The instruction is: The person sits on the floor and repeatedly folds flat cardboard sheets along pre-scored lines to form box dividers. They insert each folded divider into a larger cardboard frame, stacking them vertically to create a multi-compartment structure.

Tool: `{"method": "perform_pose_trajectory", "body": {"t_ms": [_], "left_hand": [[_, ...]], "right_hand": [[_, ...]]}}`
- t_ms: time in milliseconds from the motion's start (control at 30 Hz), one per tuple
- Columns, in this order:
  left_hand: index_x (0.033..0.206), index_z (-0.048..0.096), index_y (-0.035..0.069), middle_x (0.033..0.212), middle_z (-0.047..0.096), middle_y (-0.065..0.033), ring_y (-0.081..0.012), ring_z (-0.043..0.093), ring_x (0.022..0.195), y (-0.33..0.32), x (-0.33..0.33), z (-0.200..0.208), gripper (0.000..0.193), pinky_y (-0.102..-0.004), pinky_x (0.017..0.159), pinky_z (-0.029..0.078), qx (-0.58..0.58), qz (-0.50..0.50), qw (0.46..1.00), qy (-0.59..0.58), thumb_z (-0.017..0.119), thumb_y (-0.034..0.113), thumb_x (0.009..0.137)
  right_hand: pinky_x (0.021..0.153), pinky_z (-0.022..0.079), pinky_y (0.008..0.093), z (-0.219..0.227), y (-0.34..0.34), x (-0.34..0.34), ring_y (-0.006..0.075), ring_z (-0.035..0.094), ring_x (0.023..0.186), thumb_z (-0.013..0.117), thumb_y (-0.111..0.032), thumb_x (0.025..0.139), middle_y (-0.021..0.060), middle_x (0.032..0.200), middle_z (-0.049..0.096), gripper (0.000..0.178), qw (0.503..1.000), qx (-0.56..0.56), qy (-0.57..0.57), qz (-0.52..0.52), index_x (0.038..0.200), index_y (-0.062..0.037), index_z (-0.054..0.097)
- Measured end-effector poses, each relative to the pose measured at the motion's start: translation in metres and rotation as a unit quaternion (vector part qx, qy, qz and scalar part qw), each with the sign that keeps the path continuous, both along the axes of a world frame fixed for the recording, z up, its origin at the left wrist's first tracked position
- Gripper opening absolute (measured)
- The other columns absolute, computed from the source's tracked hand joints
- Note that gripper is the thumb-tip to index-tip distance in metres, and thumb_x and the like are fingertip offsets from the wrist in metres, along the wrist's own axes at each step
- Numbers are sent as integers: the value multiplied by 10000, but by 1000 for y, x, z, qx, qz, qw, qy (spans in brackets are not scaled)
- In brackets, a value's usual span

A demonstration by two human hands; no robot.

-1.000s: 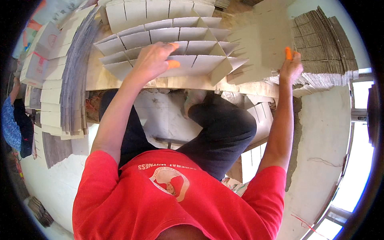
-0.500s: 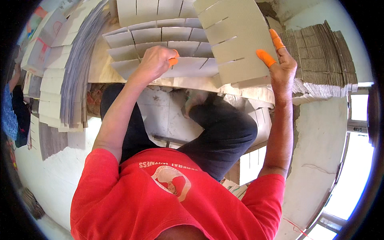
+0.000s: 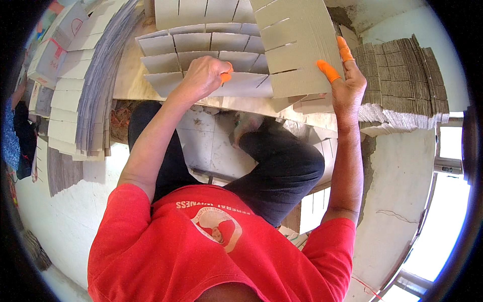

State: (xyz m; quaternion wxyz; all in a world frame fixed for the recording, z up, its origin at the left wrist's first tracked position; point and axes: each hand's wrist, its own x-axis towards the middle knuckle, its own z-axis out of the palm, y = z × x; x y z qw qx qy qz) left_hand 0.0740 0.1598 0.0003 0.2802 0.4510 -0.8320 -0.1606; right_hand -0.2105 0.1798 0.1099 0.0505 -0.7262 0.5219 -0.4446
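Note:
On the board in front of me stands a cardboard divider grid (image 3: 201,44), made of several slotted strips set on edge. My left hand (image 3: 205,75), with orange covers on its fingertips, is closed in a pinch on the near strip of this grid. My right hand (image 3: 348,80) grips the right edge of a flat slotted cardboard sheet (image 3: 299,48), orange-covered thumb on its face and fingers behind the edge. The sheet is tilted beside the grid, its slots pointing left toward it, and covers the grid's right end.
A tall stack of slotted cardboard (image 3: 93,80) leans at the left, near a white box (image 3: 53,58). Another stack of cardboard strips (image 3: 402,80) lies at the right. The wooden board's edge (image 3: 236,104) runs above my knees. A person's blue clothing (image 3: 11,138) shows at far left.
The cardboard sheet in my right hand has shifted slightly left and closer to the grid. My left hand has moved a little right along with the near strip.

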Motion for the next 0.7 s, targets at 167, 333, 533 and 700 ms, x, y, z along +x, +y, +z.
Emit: {"method": "perform_pose_trajectory", "body": {"t_ms": [167, 333, 533, 700], "left_hand": [[831, 654, 34, 746, 624, -166, -343, 606, 711, 0, 0, -2, 122, -423, 629, 467, -3, 11, 1000, 4, 666, 115, 740], [828, 660, 44, 754, 631, -163, -338, 614, 710, -4, 1, -8, 116, -417, 631, 477, 2, 6, 1000, 9, 676, 117, 739], [818, 659, 46, 765, 639, -161, -336, 621, 712, -3, -2, -3, 113, -416, 636, 486, -7, 13, 1000, 4, 682, 123, 739], [818, 661, 45, 762, 639, -162, -338, 621, 707, -2, -1, -1, 112, -417, 633, 483, 14, 13, 1000, 4, 681, 123, 741]], "right_hand": [[687, 523, 284, -4, 3, 8, 85, 617, 776, 760, -92, 722, 138, 1050, 669, 650, 998, 53, 21, -36, 1315, -181, 509], [738, 515, 287, -14, -10, -5, 113, 631, 822, 759, -99, 727, 166, 1125, 631, 647, 997, -48, 61, 2, 1318, -133, 498], [767, 500, 283, -15, -1, 7, 121, 623, 859, 757, -110, 733, 185, 1149, 612, 635, 997, 25, 70, -36, 1311, -92, 497], [636, 525, 294, -14, 4, 9, 101, 605, 704, 751, -103, 740, 169, 1042, 662, 655, 999, 27, 24, -34, 1334, -134, 477]]}}
